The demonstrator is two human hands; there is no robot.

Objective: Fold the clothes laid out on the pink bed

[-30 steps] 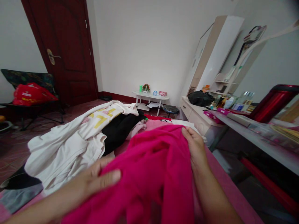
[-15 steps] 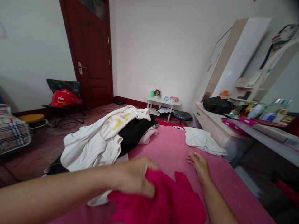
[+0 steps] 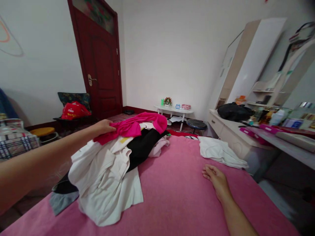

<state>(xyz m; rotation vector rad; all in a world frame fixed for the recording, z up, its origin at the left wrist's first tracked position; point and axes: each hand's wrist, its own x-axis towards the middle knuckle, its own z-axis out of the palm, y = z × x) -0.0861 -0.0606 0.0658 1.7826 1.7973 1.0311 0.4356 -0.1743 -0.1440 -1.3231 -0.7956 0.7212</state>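
Observation:
My left hand (image 3: 105, 127) is closed on the edge of a bright pink garment (image 3: 130, 126), stretched out at the left over a heap of clothes. The pink cloth lies across the top of that heap. Under it are a white garment (image 3: 105, 183) with yellow print, a black garment (image 3: 142, 147) and a pale pink piece (image 3: 159, 146). A grey cloth (image 3: 63, 200) sticks out at the heap's lower left. Above the pink bed cover, my right hand (image 3: 216, 178) is held with loosely bent fingers and nothing in them. Beyond it lies a folded white cloth (image 3: 220, 151).
The pink bed cover (image 3: 179, 196) spreads below both hands. To the right stands a dressing table (image 3: 221, 126) with a black bag (image 3: 235, 112) and bottles. A round stool (image 3: 196, 124) and a low white table (image 3: 172, 108) are at the back. A red bag (image 3: 74, 110) sits on a chair.
My left hand has carried the pink garment from the near middle of the bed forward and left onto the heap. The right hand stays in nearly the same place.

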